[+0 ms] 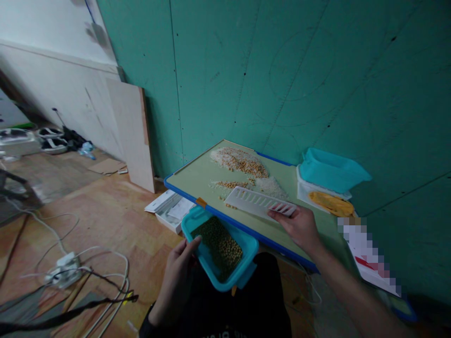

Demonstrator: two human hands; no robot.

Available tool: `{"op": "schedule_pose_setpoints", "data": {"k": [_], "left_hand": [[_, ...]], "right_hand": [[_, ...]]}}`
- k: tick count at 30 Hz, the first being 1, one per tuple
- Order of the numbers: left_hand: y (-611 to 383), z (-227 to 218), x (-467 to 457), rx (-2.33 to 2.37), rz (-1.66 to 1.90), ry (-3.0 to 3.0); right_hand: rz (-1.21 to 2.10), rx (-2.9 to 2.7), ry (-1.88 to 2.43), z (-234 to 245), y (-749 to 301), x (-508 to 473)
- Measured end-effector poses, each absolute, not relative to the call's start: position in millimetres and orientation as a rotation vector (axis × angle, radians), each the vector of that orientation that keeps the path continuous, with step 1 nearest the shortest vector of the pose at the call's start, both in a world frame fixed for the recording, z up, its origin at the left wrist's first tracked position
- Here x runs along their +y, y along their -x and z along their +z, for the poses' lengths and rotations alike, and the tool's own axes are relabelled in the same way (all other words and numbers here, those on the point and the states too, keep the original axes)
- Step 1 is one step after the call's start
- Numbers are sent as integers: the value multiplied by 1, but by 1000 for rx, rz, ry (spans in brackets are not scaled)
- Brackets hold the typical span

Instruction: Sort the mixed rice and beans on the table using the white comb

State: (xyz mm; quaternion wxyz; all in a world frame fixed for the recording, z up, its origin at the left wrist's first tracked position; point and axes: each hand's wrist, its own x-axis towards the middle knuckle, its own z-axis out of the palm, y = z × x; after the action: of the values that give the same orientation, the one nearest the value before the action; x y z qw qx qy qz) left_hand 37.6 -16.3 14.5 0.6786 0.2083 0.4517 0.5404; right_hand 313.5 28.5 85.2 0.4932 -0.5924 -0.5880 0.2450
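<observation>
My left hand (181, 258) grips the left rim of a turquoise plastic container (248, 246), its thumb over the edge. Small dark green beans (211, 230) and pale yellow soybeans (230, 251) lie inside. The container is held just below the table's near edge. My right hand (299, 227) is closed on the right end of a white slotted plastic strip (246, 204), which lies low over the tabletop. Beyond the strip are a pile of white rice (271, 187), a short row of soybeans (230, 184) and a larger heap of rice mixed with soybeans (239, 161).
The table (190, 180) has a blue edge and stands against a green wall (218, 70). At its right sit a turquoise bin (333, 171), a yellow oval item (331, 203) and a paper (369, 263). A white box (171, 211), cables and a power strip (65, 270) lie on the floor.
</observation>
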Motion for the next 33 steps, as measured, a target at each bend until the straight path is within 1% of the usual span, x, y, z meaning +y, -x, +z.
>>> {"op": "schedule_pose_setpoints", "data": {"k": [4,8,11,14,17,21,26,30,33], "left_hand": [[-36,16,-13,1013,1230,-459],[-34,13,-12,1009,1243,-450],[-33,9,-11,1014,1237,-430],[-32,8,-11,1016,1238,-429],[-31,11,-11,1005,1229,-453],[-28,15,-9,1020,1266,-443],[-24,14,-4,1095,1291,-452],[-23,14,-3,1118,1297,-461],[-26,13,-6,1129,1281,-439]], "right_hand": [[534,-1441,1461,84,-298,2],[544,-1490,1460,83,-289,-10],[574,-1480,1435,86,-286,-3],[531,-1431,1428,89,-284,13],[473,-1410,1425,88,-282,30],[498,-1439,1398,82,-281,44],[581,-1489,1385,78,-276,33],[632,-1500,1360,83,-269,16],[582,-1477,1365,93,-277,18]]}}
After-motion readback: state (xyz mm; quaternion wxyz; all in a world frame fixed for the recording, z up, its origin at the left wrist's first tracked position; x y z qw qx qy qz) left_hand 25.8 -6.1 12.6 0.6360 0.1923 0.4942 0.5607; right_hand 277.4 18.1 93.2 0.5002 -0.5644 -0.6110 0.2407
